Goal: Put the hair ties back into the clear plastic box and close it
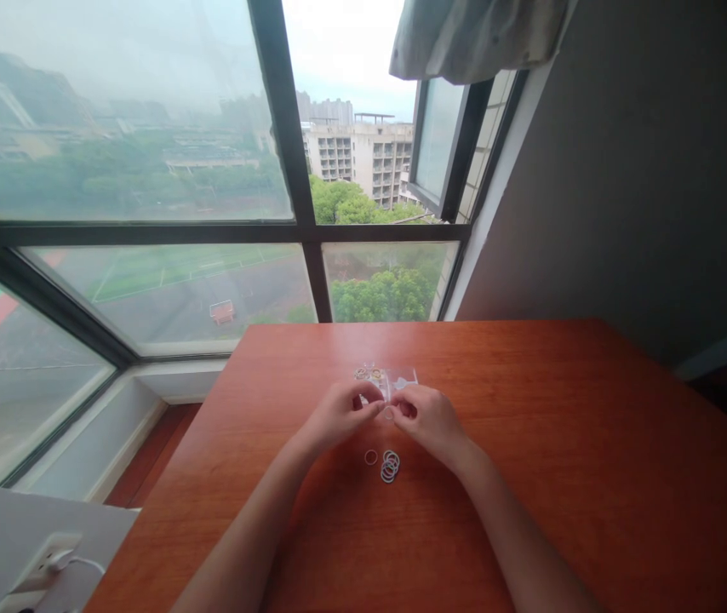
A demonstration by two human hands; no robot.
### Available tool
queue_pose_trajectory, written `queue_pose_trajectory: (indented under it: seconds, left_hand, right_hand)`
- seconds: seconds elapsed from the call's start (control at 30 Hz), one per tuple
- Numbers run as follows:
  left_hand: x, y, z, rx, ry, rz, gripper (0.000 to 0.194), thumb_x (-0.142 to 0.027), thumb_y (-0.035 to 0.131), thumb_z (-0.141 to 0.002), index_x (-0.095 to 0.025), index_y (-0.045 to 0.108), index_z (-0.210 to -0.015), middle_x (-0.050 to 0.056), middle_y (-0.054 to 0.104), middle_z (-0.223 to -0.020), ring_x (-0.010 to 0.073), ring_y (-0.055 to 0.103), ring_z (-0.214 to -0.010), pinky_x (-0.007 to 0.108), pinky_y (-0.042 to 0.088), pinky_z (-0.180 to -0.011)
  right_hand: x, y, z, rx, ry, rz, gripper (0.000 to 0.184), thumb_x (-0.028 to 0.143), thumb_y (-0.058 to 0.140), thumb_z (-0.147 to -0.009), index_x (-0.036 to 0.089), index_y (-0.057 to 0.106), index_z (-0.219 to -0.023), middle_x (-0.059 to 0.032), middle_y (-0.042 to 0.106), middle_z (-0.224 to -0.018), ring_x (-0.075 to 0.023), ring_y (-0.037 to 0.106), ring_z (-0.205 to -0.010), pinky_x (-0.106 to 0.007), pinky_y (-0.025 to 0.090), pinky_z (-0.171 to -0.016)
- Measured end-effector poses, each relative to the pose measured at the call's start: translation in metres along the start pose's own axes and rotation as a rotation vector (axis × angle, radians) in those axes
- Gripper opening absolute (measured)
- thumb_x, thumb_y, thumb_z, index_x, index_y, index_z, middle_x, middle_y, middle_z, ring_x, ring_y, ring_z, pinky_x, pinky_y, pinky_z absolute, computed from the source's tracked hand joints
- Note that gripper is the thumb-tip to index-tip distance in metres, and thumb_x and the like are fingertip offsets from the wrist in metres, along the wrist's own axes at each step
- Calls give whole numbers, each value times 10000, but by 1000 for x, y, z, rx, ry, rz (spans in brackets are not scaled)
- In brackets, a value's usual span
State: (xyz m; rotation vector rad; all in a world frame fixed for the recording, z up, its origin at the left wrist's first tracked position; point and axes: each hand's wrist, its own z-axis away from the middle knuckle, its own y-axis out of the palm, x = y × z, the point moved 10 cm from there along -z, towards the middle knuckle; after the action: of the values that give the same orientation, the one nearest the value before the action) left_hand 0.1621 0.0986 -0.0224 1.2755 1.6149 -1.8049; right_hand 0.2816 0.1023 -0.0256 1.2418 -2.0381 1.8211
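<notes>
ctr of frame: l. hand (346, 417) and r. hand (432, 419) reach in from the bottom edge, bare forearms, over a red-brown desk (568, 460). hands face each other, tips nearly meeting. l. fingers curled, thumb + index tips close tog.; r. fingers likewise bent in, thumb twd index. thin pale ring (388, 414) right at the tips, btwn the two hands, nearer the r.; too small to tell which hand grips it, or if either does.

just below, ctr of frame: single thin ring (371, 457) flat on desk. right beside it, to its r., a cluster of grey rings (390, 467), overlapping, roughly in a column; exact no. hard to read.

just above the hands: clear plastic box (407, 380), partly hidden by them. more small rings (362, 374) at its l. end, some w/ yellowish tint; can't tell which compartment.

surroundings: window w/ dark frame (146, 234) fills upper l. + upper ctr; pale bldg (363, 157) and green trees (389, 294) thru it. greyish curtain (478, 38) hangs at top, r. of ctr. dark grey wall (625, 170) upper r. white plug (60, 560) in wall socket, lower l. corner.
</notes>
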Motion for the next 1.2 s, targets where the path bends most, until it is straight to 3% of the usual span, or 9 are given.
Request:
queue_pose_trajectory:
  seconds: [0.17,0.37,0.6,0.87,1.0,1.2]
  left_hand:
    - [1,6,0,14,-11,2,173,-269,574,-818,-140,688,-806,12,638,-702,110,499,-620,209,383,-576]
    - [3,5,-1,-23,-9,-35,126,-197,560,-791,-145,668,-753,-3,622,-662,103,500,-600,208,379,-571]
    - [5,-5,-1,-67,1,-86,127,-201,557,-791,-149,667,-753,5,651,-691,108,529,-614,206,390,-576]
    - [6,-10,-1,-90,13,-139,120,-199,559,-798,-157,666,-764,4,663,-705,106,537,-614,208,403,-591]
    - [6,-9,0,-89,10,-155,119,-200,556,-803,-159,661,-764,1,656,-700,108,539,-617,210,401,-592]
    - [6,-7,0,-81,8,-138,114,-201,555,-811,-164,659,-785,0,658,-727,110,536,-636,210,401,-600]
  right_hand:
    - [7,-5,1,-63,-56,6,100,225,592,-813,200,634,-725,10,587,-675,-125,491,-641,-232,316,-609]
    - [7,-5,1,-38,-45,27,81,225,611,-811,207,650,-742,13,590,-682,-126,493,-643,-234,312,-608]
    - [-15,9,2,90,120,87,111,281,597,-844,221,671,-788,-3,658,-747,-140,551,-679,-241,311,-599]
    - [-26,15,5,136,250,131,108,335,647,-817,230,663,-836,-1,675,-746,-154,580,-691,-246,287,-579]
    - [-26,14,5,137,232,112,97,319,635,-819,237,661,-862,4,677,-749,-155,584,-691,-241,291,-583]
    - [-21,15,3,109,151,81,95,272,624,-810,215,658,-742,-9,678,-750,-156,582,-704,-242,325,-615]
